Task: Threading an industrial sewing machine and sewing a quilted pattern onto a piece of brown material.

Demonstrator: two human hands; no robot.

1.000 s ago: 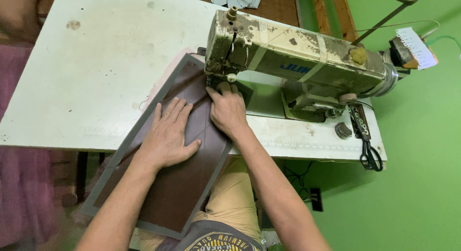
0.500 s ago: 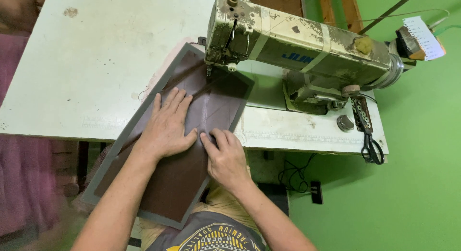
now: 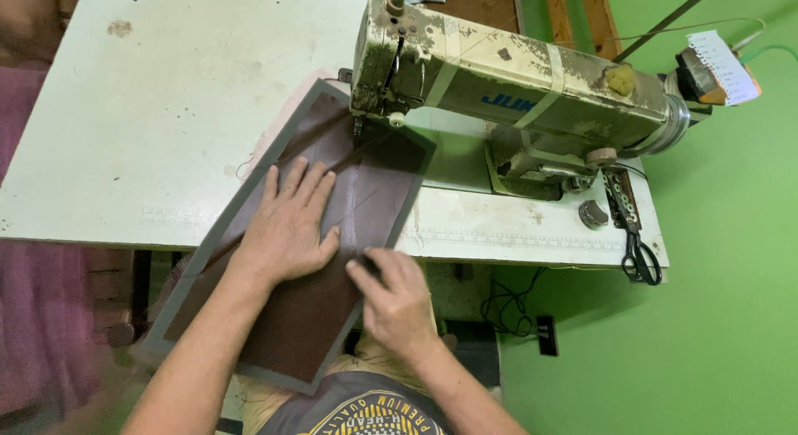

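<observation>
Green walls and floor frame a pale, stained sewing surface that carries an old, worn cream sewing machine, its head reaching toward the left and its needle end standing over the work. Under that needle end lies a long dark brown panel with a grey border, set at a slant so that its far corner sits beneath the machine head while its near end hangs off the front edge of the surface toward the person's lap. The left hand lies flat on the middle of the brown panel, palm down, its fingers spread apart and pointing toward the needle. The right hand rests at the panel's right-hand edge, just at the front edge of the surface, its fingers held loosely together and bent over the grey border; whether they pinch the edge or only press on it cannot be told. A pair of black-handled scissors hangs at the right end of the surface, well apart from both hands. A maroon cloth shows at the far left.
</observation>
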